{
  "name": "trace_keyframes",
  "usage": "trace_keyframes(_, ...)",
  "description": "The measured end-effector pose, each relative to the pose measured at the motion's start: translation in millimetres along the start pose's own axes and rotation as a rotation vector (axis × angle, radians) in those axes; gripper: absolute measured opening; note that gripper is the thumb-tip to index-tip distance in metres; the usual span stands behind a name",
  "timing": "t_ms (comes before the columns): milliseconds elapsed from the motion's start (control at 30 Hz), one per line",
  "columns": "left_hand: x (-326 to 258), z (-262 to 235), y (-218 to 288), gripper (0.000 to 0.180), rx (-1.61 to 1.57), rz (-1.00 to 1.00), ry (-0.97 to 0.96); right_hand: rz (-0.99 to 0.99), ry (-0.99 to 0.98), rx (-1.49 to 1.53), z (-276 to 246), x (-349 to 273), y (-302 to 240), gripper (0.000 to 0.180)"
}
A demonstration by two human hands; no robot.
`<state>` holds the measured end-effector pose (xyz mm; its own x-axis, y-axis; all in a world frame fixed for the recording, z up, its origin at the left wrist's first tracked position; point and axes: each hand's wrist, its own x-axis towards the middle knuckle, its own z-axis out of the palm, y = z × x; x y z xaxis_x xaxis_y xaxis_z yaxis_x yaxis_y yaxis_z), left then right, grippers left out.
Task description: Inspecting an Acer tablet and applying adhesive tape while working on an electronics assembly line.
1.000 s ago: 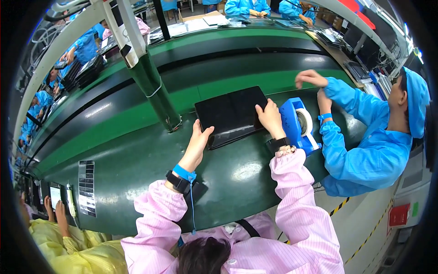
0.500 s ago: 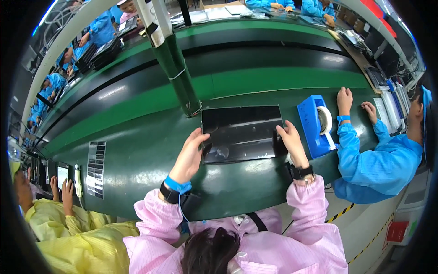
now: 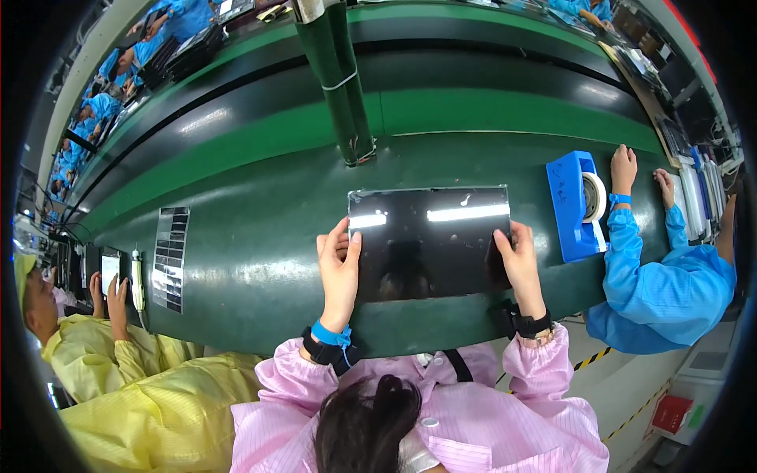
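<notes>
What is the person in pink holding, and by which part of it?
A black panel, by its side edges: left hand at left, right hand at right.

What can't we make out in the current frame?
- Back of the black panel: head view, faces away from the camera.
- Some fingertips of the left hand and right hand: head view, behind the panel.
- Head of the co-worker in blue: head view, mostly cut off by the dark right rim.
- Content of the lit screen at left: head view, too small.
</notes>
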<state>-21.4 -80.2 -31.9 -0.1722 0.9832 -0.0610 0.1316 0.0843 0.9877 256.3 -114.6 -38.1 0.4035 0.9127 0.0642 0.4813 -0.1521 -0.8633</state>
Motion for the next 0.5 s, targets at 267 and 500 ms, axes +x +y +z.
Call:
trace_keyframes(267, 0, 4, -18, 0.042, 0.011, 0.110, 0.031, -0.025, 0.086, -0.011, -1, 3, 3, 0.029)
trace_keyframes(500, -3, 4, -15, 0.046, 0.108, 0.092, -0.025, 0.105, 0.047, 0.175, -12, 14, 5, 0.031)
